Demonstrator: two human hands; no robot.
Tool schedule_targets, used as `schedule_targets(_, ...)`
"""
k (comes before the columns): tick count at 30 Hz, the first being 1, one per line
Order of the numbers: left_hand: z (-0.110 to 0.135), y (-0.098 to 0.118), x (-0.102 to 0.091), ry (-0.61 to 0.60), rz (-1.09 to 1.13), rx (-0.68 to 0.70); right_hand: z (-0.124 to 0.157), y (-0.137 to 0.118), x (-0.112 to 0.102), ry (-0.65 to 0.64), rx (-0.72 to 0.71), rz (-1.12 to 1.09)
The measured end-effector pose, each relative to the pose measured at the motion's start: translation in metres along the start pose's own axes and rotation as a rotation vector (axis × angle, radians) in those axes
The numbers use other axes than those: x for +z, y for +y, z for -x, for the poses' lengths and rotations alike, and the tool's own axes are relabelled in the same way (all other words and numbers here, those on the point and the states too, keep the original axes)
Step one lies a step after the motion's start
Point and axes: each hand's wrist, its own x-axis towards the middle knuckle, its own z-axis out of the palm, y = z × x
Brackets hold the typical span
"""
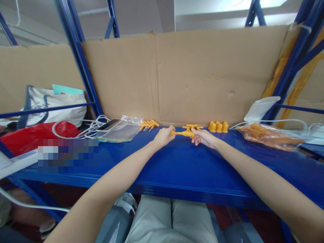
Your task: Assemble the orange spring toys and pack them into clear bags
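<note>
Head view, only one here. Both arms reach fwd over a blue bench (pixel 177 162) w/ a cardboard backing (pixel 202 74) behind it. Left hand (pixel 164 136) is curled closed round one end of a small orange plastic rod (pixel 182 133). Right hand (pixel 202 137) meets the other end, fingers pinching it, thumb side hidden, so the grip there is prob. light. The rod lies roughly level, just above the bench surface or touching it; can't tell which.

Handling, as a judgement: looks like moulded plastic, so light and stiff, smooth and a bit slippery. The thin ribbed middle may flex or snap if bent hard. Best taken at the thicker ends, as both hands do now, not the narrow mid-section.

Around it: a T-shaped orange part (pixel 192 127) just behind the rod, three orange caps (pixel 218 127) in a row to the right, a bunch of orange pins (pixel 149 125) to the left. Further left a clear plastic bag (pixel 118 131) w/ a phone (pixel 109 124) on it and white cables (pixel 76 130). Far right a bag of orange parts (pixel 270 136). Far left a red bag (pixel 32 135) and a white tote (pixel 54 104).
</note>
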Motion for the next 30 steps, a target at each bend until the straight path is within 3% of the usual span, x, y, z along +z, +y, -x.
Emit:
schedule_targets(15,0.002,0.01,0.0,-0.042,-0.092,-0.033,0.001,-0.012,-0.007,-0.081,0.195,-0.076)
schedule_targets(19,-0.001,0.013,-0.001,-0.082,-0.02,-0.093,0.006,-0.01,-0.009,-0.111,0.116,-0.09)
schedule_targets(25,0.0,0.01,-0.001,-0.04,0.082,-0.104,0.004,-0.007,-0.008,-0.017,-0.061,-0.022)
schedule_targets(30,0.001,0.009,-0.002,-0.014,0.091,-0.095,0.002,-0.006,-0.005,0.023,-0.115,0.073)
